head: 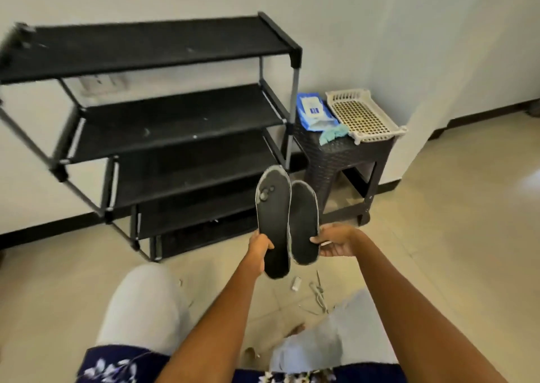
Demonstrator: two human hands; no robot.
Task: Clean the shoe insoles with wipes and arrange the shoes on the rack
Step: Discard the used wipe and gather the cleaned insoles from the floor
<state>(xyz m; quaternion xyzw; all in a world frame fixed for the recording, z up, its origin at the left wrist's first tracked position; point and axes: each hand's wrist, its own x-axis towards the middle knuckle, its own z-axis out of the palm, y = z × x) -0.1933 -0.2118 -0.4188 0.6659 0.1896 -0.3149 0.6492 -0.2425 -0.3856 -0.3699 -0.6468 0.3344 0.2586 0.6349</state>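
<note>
The left hand (pixel 260 248) grips the longer black insole (pixel 273 222) by its lower edge, thumb curled over the face. The right hand (pixel 336 242) pinches the shorter insole (pixel 304 222) at its side, fingers behind it and thumb on the front. Both are held upright, side by side and touching along their inner edges, faces toward the person, likely so the worn grey patches near the toe ends can be looked over before wiping.

Just beyond the right hand stands a small dark wicker-look table (pixel 344 160). On it lie a blue pack of wipes (pixel 314 110), a crumpled teal wipe (pixel 333 134) touching the pack, and a white plastic basket (pixel 362 116), all within an easy reach of that hand, which suits fetching a wipe.

Beyond the left hand is the black shoe rack (pixel 163 119), tilted in the view, with no shoes on the shelves that show. Below both hands, loose shoelaces (pixel 318 292) lie on the tiled floor (pixel 438 207) between the person's knees.
</note>
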